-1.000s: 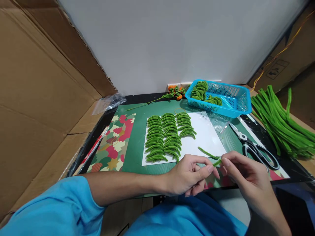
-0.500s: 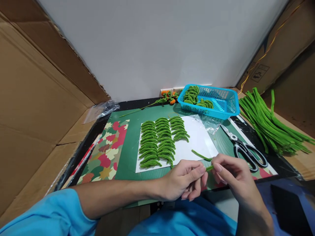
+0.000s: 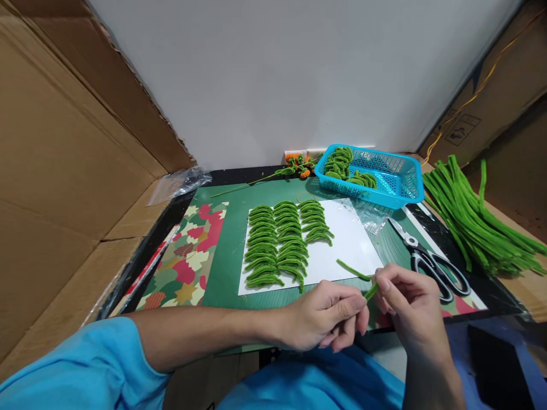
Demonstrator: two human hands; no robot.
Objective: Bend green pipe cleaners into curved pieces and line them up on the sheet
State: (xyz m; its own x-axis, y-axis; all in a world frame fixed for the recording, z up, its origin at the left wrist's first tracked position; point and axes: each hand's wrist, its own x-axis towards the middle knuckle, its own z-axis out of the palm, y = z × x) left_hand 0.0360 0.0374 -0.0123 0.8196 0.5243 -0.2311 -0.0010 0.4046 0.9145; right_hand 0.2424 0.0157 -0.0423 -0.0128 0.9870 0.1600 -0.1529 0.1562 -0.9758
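Observation:
Between my fingertips runs a short green fuzzy stem piece point(image 3: 371, 291). My left hand point(image 3: 329, 314) pinches one end, and my right hand point(image 3: 405, 296) pinches the other, close by. Another green piece point(image 3: 352, 270) lies just beyond my hands, across the front edge of the white sheet point(image 3: 342, 239). On the sheet's left part, curved green pieces point(image 3: 261, 245) are laid in three columns, the right one point(image 3: 315, 222) shorter than the others.
A blue basket point(image 3: 397, 200) with green bundles stands at the back. Scissors point(image 3: 421, 250) lie right of the sheet, beside a heap of long green stems point(image 3: 474, 222). Orange flowers point(image 3: 304, 165) lie behind. Cardboard point(image 3: 47, 131) borders the left, with a plastic bag point(image 3: 183, 181) nearby.
The view has shifted slightly, so the table things appear a little further right. The held piece now slants more steeply between my fingers, and my hands remain close together.

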